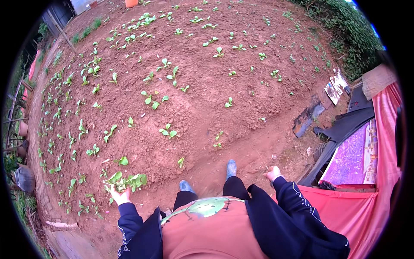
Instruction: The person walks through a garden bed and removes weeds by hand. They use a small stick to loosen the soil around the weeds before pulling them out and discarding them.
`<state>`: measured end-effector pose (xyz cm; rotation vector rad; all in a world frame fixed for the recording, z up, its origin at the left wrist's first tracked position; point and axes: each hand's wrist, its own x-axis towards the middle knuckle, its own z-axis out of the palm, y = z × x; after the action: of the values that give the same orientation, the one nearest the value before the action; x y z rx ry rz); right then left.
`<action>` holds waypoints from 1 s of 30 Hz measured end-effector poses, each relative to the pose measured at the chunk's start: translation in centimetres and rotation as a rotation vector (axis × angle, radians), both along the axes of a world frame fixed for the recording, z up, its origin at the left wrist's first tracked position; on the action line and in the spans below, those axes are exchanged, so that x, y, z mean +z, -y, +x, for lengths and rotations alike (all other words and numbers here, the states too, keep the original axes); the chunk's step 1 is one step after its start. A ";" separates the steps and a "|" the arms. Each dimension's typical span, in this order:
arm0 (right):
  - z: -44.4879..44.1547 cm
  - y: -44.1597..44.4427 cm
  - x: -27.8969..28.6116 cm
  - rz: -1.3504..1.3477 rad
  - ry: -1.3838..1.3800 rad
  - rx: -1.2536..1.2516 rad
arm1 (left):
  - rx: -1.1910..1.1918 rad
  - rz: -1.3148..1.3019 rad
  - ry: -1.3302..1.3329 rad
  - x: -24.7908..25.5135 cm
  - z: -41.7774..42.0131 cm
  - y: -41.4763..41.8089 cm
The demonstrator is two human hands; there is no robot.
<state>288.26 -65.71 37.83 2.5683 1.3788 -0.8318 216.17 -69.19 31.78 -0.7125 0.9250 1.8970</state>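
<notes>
My left hand [120, 196] grips a bunch of leafy green seedlings [131, 182], held out over the soil at the lower left. Their leaves spread to the right of my fingers, and my palm partly hides the stems. On the other side, my right hand [273, 173] has its fingers closed around a thin brown stick [263, 160] that points up and away. Below me is a reddish-brown soil bed [200, 106] dotted with young leafy plants. A small plant [180, 162] grows just beyond my left boot [186, 186]; my right boot [231, 168] stands on bare soil.
Red sheeting [343, 207], black fabric [339, 126] and a purple printed panel [352, 155] line the right side. Dark scraps [307, 118] lie near the bed's edge. A hedge [349, 35] rises far right. A dark container [25, 178] stands far left; an orange bucket [131, 3] sits at the back.
</notes>
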 end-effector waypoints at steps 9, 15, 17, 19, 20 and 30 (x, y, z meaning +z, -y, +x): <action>8.4 -0.7 -2.4 -0.048 -0.033 -0.212 | -0.079 0.011 -0.044 -2.7 7.9 -5.6; 19.8 -1.5 -5.5 0.019 -0.191 -0.313 | -0.113 0.001 -0.029 -0.4 18.2 -10.8; 21.3 -3.0 -3.7 0.003 -0.173 -0.252 | -0.133 0.020 -0.101 0.4 20.2 -11.1; 27.5 -2.0 -6.4 -0.176 -0.043 -0.167 | -0.151 0.029 -0.055 1.1 25.6 -13.3; 32.0 -0.7 -8.1 -0.220 0.073 0.031 | -0.163 0.025 -0.029 1.4 28.7 -14.1; 35.6 -4.6 -5.5 0.105 -0.070 -0.214 | -0.085 -0.053 -0.035 2.3 33.2 -12.7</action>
<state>323.82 -61.16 32.32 2.8307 1.2104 -0.9107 249.36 -56.53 34.05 -0.6627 1.0155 1.8211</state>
